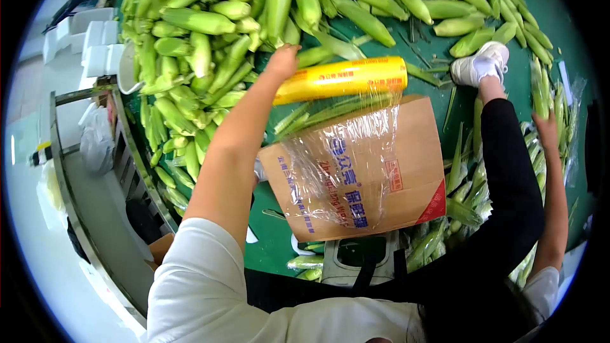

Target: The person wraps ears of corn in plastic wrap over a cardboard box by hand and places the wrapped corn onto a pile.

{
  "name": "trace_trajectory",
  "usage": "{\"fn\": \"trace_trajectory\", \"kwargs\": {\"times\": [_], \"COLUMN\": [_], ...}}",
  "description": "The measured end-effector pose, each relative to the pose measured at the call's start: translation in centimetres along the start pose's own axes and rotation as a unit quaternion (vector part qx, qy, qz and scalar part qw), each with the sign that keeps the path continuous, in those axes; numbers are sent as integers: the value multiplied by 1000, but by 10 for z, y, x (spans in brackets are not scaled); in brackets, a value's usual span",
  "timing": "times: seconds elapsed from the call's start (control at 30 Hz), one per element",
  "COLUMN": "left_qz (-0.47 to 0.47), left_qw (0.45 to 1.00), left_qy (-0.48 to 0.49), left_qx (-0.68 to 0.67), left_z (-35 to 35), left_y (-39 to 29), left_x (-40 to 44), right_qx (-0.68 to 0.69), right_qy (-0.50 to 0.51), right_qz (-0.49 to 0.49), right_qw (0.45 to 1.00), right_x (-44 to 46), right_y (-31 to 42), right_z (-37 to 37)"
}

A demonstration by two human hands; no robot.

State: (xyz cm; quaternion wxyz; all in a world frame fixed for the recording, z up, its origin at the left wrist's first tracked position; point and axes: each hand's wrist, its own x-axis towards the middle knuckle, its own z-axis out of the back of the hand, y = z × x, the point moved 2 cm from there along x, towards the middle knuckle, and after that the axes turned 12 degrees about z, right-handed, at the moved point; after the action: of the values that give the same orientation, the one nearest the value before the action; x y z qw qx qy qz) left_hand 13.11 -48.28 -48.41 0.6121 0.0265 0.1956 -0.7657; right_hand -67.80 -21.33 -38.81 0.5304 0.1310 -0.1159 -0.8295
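My left hand [283, 61] reaches forward past the box, its fingers closed at the lower tip of a green-husked ear of corn [279, 9] on the pile. Far to the right, my right hand [545, 126] is closed around the lower end of another ear of corn [541, 91]. Just beyond the box lies a yellow roll of cling film [346, 80], close to my left wrist. Clear film from the roll drapes over the cardboard box [406, 165], which sits in front of my body. Parts of both hands' fingers are hidden.
A large heap of corn [190, 25] covers the far left, with more ears [467, 0] at the far right. Film-wrapped corn [429, 244] lies beside the box. My white shoe [481, 63] rests on the green floor [406, 41]. A metal frame [82, 235] stands at left.
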Motion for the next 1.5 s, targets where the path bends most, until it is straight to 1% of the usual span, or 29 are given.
{"fn": "trace_trajectory", "kwargs": {"times": [0.03, 0.07, 0.13, 0.2, 0.23, 0.27, 0.3, 0.33, 0.4, 0.43, 0.47, 0.53, 0.6, 0.7, 0.73, 0.8, 0.87, 0.93, 1.03, 1.07, 1.13, 1.17, 1.2, 1.27, 1.37, 1.4, 1.43, 1.47, 1.5], "left_qz": [-73, -77, 56, 83, 93, 91, 90, 90, 35, 8, -17, -76, -135, -127, -155, -81, -10, 4, 25, 29, 18, 8, -7, -33, -52, -32, -21, -6, -5], "left_qw": [995, 995, 974, 948, 934, 943, 951, 957, 983, 986, 975, 944, 951, 980, 980, 992, 998, 995, 992, 991, 992, 992, 992, 989, 984, 984, 986, 985, 987], "left_qy": [13, 25, 131, 177, 192, 142, 95, 51, -71, -147, -220, -306, -256, -77, -85, -86, -46, -100, -127, -129, -123, -121, -123, -146, -170, -170, -157, -159, -156], "left_qx": [64, 53, 176, 250, 288, 287, 281, 271, 165, 84, 1, -102, -111, -133, -91, -54, -39, -21, -9, -5, 18, 25, 28, 20, -14, 35, 57, 64, 43], "left_z": [-12, -26, -15, -27, -28, -21, -13, -9, 15, 27, 37, 93, 132, 124, 105, 65, 37, 24, 10, 10, 15, 14, 12, -8, -23, -23, -13, -23, -19], "left_y": [-1, 2, -28, -31, -29, -32, -38, -43, -47, -47, -49, -89, -123, -166, -171, -177, -179, -185, -191, -191, -189, -187, -187, -174, -170, -175, -180, -180, -183], "left_x": [0, 10, 19, 22, 27, 24, 7, -13, -52, -70, -95, -160, -225, -298, -309, -324, -336, -343, -343, -339, -340, -342, -339, -335, -332, -334, -340, -338, -341], "right_qx": [-57, -133, 134, -22, -99, -99, -9, 80, 29, 115, 174, 47, 2, 78, 122, 212, 452, 510, 227, 126, 93, 133, 170, 339, 563, 590, 620, 645, 689], "right_qy": [24, 31, 142, 20, 22, -31, -37, 19, 46, 107, 212, 199, 273, 211, 210, 205, 162, 164, 91, 59, 61, 123, 177, 66, 35, 70, 32, -55, -45], "right_qz": [-40, -106, -173, -82, -6, 122, 114, 119, 81, 100, 110, 111, -16, 32, 61, 128, -36, -110, 44, 91, 130, 104, 77, -34, -226, -242, -227, -105, -80], "right_qw": [997, 985, 965, 996, 995, 987, 993, 990, 995, 982, 955, 972, 962, 974, 968, 947, 876, 837, 969, 986, 985, 978, 966, 938, 794, 767, 751, 755, 719], "right_x": [-9, -26, -46, -27, -25, -29, -40, -59, -139, -185, -221, -292, -314, -345, -350, -349, -353, -357, -363, -365, -365, -363, -356, -362, -361, -356, -349, -337, -325], "right_y": [-57, -86, -178, -221, -107, 3, 91, 163, 295, 348, 359, 382, 411, 416, 406, 377, 356, 335, 380, 401, 412, 404, 390, 346, 335, 322, 329, 346, 346], "right_z": [-6, -10, -33, -34, -3, 28, 50, 70, 70, 62, 35, -36, -64, -94, -105, -136, -129, -108, -96, -93, -120, -134, -146, -160, -96, -94, -83, -71, -83]}}
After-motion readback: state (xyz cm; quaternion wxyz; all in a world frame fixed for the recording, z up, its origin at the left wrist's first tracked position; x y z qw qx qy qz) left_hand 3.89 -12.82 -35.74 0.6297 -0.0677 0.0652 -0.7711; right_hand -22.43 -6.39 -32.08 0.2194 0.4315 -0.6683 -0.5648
